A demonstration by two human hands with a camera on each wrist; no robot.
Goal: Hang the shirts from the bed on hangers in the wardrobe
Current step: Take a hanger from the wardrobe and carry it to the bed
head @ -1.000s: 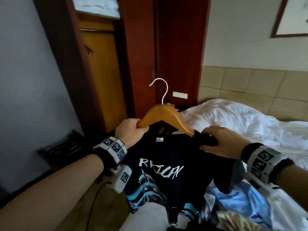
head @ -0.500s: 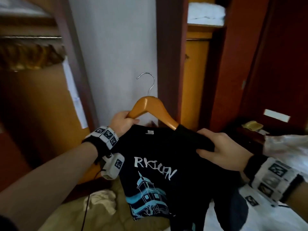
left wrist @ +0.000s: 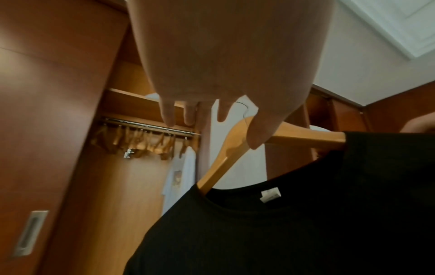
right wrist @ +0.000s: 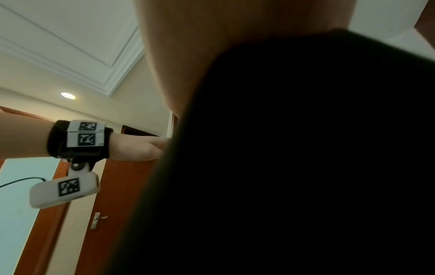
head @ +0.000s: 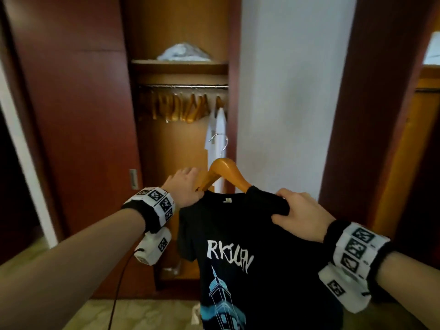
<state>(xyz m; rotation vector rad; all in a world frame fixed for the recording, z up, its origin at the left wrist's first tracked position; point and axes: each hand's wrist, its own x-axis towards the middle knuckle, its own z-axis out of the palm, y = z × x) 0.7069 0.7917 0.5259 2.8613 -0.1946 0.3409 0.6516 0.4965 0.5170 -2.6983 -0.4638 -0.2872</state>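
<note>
A person is facing an open reddish-brown wooden wardrobe [head: 71,115] and holding up a black short-sleeved T-shirt with white lettering and a blue tower print [head: 250,258], which is draped over an orange-brown wooden hanger with a silver wire hook [head: 223,167]. The left hand [head: 185,186] is gripping the hanger's left arm, thumb pressing across the wood near the collar in the left wrist view, while the other fingers are sticking out fairly straight. The right hand [head: 300,215] is pinching a bunch of black fabric at the shirt's right shoulder, fingers curling round it over the hanger's other arm. The shirt is hanging in the air in front of the wardrobe opening, below a silver metal rail [head: 183,86]. On that rail, a row of bare wooden hangers [head: 176,108] is hanging beside a white garment [head: 217,139] at its right end. A pale folded bundle [head: 183,52] is lying on the shelf above.
</note>
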